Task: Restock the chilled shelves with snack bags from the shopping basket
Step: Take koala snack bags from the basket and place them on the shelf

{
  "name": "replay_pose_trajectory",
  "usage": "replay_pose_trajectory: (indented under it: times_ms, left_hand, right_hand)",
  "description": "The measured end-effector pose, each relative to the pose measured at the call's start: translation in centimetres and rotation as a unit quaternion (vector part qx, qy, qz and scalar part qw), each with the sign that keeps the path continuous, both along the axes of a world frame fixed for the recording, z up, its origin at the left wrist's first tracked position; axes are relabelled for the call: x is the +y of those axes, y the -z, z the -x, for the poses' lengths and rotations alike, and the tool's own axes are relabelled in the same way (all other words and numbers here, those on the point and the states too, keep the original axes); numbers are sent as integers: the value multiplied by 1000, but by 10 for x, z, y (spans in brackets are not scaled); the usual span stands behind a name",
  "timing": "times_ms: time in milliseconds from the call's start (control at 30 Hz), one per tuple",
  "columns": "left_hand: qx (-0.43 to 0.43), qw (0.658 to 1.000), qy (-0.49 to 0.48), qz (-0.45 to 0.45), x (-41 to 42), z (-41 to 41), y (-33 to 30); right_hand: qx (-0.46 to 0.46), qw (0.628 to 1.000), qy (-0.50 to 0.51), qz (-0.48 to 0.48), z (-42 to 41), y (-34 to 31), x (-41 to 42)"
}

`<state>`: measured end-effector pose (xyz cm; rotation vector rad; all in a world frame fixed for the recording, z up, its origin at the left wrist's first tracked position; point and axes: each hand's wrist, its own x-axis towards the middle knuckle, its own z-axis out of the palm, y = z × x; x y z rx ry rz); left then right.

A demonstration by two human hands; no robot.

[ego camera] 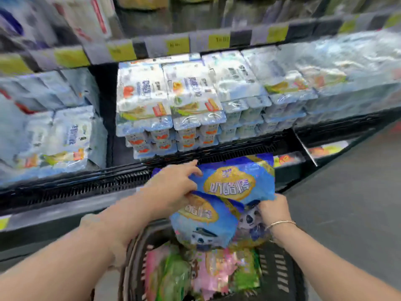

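Here, a chilled shelf (238, 146) with a dark vented front edge runs across the view, and grey floor (351, 181) shows to the right of it. On the shelf stand stacks of white-and-blue yoghurt cup multipacks (169, 109), several high, wrapped in clear film; more pale packs (65, 135) sit in the bay to the left. The shelf above carries a strip of yellow price labels (176, 45), too blurred to read.

Two blue snack bags are held up between the shelf front and the basket. The upper blue bag (243, 181) has a gold oval badge with pale lettering and glossy, crinkled film. The lower blue bag (206, 222) overlaps its bottom edge, shows the same gold badge and a cartoon figure near its lower end.

The left hand (173, 187) reaches in from the left, its fingers curled over the left edge of the upper blue bag and thumb pressed where the two bags meet. The right hand (274, 210), a thin bracelet (281, 223) on the wrist, pinches the lower right corner of the upper blue bag.

Below them a dark slotted shopping basket (280, 272) holds more snack bags: pink bags (219, 272) and green bags (173, 276) lying jumbled together.
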<state>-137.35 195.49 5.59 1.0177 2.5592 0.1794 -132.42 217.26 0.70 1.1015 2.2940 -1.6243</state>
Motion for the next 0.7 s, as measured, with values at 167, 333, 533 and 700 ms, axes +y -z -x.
replay_pose_trajectory:
  times_ms: [167,333,533,700]
  left_hand:
    - [80,989,-52,-110,-20,35,-105]
    - [143,969,-128,-156,-40,60,-193]
    - [146,932,-285,-168,-70,77,-269]
    - [165,908,-345,-169,-75,85,-296]
  right_hand:
    - [92,994,-1,63,40,-67,-2]
    - [189,973,-84,106,76,-146,-31]
    - [186,901,-130,370,92,-223,-74]
    - [218,855,-334,332,95,-262,-98]
